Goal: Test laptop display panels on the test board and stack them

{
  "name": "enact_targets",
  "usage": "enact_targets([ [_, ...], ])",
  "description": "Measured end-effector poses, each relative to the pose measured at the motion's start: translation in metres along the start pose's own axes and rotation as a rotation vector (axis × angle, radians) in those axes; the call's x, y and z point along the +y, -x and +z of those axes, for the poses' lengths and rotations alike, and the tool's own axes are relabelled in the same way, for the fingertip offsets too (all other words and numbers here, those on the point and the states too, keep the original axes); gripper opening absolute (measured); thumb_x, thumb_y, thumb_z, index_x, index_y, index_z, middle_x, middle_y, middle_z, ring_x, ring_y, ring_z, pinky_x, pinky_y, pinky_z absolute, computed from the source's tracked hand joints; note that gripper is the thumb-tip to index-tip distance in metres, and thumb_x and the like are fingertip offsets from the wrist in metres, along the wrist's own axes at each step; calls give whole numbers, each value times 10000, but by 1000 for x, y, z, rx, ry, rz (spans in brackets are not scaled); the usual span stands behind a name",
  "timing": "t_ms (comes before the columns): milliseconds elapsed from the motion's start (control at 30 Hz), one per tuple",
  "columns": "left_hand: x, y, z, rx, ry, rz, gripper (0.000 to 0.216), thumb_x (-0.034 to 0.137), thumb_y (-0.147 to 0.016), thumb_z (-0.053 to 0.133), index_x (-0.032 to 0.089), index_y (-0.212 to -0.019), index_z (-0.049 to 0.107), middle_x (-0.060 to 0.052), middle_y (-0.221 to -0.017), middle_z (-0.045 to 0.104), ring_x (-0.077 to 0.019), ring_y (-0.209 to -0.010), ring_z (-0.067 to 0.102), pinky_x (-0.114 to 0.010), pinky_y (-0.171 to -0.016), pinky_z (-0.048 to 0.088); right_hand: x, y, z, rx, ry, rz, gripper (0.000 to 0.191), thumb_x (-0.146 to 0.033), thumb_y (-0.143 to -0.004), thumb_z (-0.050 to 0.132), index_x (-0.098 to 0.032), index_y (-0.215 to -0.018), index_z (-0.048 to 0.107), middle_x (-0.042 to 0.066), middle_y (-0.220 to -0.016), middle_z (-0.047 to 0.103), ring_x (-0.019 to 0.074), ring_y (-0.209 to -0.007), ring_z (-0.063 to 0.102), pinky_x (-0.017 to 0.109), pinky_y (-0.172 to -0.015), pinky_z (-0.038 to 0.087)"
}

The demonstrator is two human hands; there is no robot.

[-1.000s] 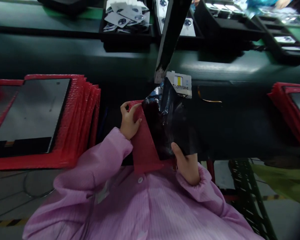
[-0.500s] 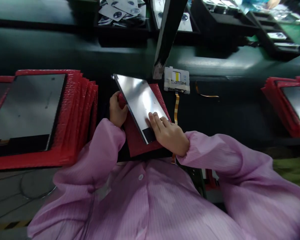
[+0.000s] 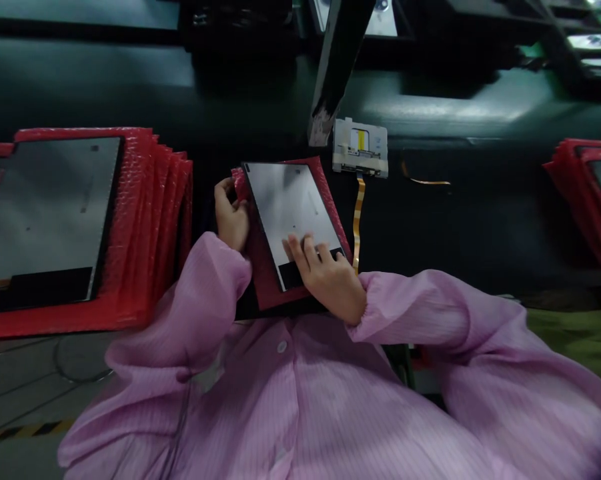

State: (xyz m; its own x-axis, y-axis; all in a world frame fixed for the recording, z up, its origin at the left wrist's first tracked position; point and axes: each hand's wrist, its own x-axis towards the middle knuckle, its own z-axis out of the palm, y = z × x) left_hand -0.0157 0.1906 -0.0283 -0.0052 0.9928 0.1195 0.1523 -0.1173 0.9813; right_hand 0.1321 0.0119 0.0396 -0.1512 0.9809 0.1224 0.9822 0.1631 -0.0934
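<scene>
In front of me a display panel [image 3: 289, 203], silvery with a black strip at its near end, lies at a slant on a red bubble-wrap bag [image 3: 269, 288]. My left hand [image 3: 231, 219] grips the bag's far left corner between thumb and fingers. Over the panel's near right part rests my right hand [image 3: 326, 272], its fingers apart and touching the surface. Just right of the panel is a small metal-framed circuit module [image 3: 361, 148], with an orange flat cable [image 3: 359, 220] running from it toward me.
A stack of red bubble-wrap bags [image 3: 140, 267] with another display panel [image 3: 55, 207] on top stands at left. More red bags [image 3: 583, 213] lie at far right. A dark post [image 3: 333, 73] rises behind the module, near a thin orange strip [image 3: 430, 182].
The panel has gone from tilted up to lying flat on the red bag. My right hand has shifted slightly left and its fingers have spread. My left hand stays at the bag's corner.
</scene>
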Motion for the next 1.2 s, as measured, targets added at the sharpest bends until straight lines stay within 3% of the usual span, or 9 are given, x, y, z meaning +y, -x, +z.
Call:
enact_targets([
  [200,-2,0,-1,39,114,-43,331,127,-888,453,241,-1194,401,-68,-1293,549,-152,-1239,544,-343,-1121,417,-7,-7,-18,-251,209,-31,571,-183,-959,209,-294,-1519,242,169,-1414,452,216,-1094,565,312,-674,555],
  [300,-3,0,-1,33,184,-59,274,271,-960,423,244,-1228,370,-82,-1239,576,-171,-1179,588,-375,-1083,449,1,-15,-48,-424,180,-128,655,-498,-943,367,-347,-1539,140,137,-1354,500,217,-1031,601,273,-645,520],
  [367,-3,0,0,38,188,-63,299,327,-955,472,247,-1224,371,-84,-1230,574,-183,-1177,591,-383,-1077,449,13,-26,-62,-487,93,-147,779,-685,-873,349,-302,-1532,191,120,-1244,572,209,-988,618,259,-665,501],
  [467,-3,0,0,24,169,-47,410,355,-892,606,261,-1215,373,-81,-1272,543,-192,-1176,592,-372,-1059,462,43,-56,-66,-410,67,4,653,-613,-931,281,-234,-1461,335,120,-1161,612,226,-1031,620,255,-726,478],
  [633,1,4,-1,-23,127,-12,718,248,-697,783,279,-1261,340,-90,-1339,489,-197,-1076,641,-396,-1021,500,92,-111,-32,-238,9,372,448,-354,-967,308,-79,-1259,506,195,-1191,591,277,-1039,619,364,-843,479],
  [900,14,3,-5,-46,266,65,890,315,-632,846,331,-1338,306,-95,-1448,420,-270,-1232,571,-426,-996,520,102,-126,13,-87,-341,397,327,-247,-908,364,-74,-1118,546,163,-1025,636,216,-935,611,382,-888,458],
  [1067,25,1,-14,-23,446,0,907,317,-622,850,290,-1372,342,-93,-1389,517,-288,-1277,538,-423,-1036,484,111,-131,21,48,-631,352,429,-384,-966,225,-143,-1158,524,97,-1128,613,128,-1018,585,298,-951,464],
  [1133,30,2,-16,-14,490,2,884,304,-620,845,280,-1366,372,-89,-1367,543,-289,-1287,530,-422,-1039,474,110,-133,23,88,-956,325,535,-530,-955,197,-177,-1191,523,70,-1170,607,103,-1075,582,261,-960,481],
  [1200,36,4,-16,12,531,-12,854,283,-614,838,266,-1349,404,-86,-1351,560,-281,-1281,537,-414,-1043,463,108,-132,27,42,-1335,379,574,-664,-857,381,-197,-1136,564,45,-1064,644,105,-1020,614,249,-910,513],
])
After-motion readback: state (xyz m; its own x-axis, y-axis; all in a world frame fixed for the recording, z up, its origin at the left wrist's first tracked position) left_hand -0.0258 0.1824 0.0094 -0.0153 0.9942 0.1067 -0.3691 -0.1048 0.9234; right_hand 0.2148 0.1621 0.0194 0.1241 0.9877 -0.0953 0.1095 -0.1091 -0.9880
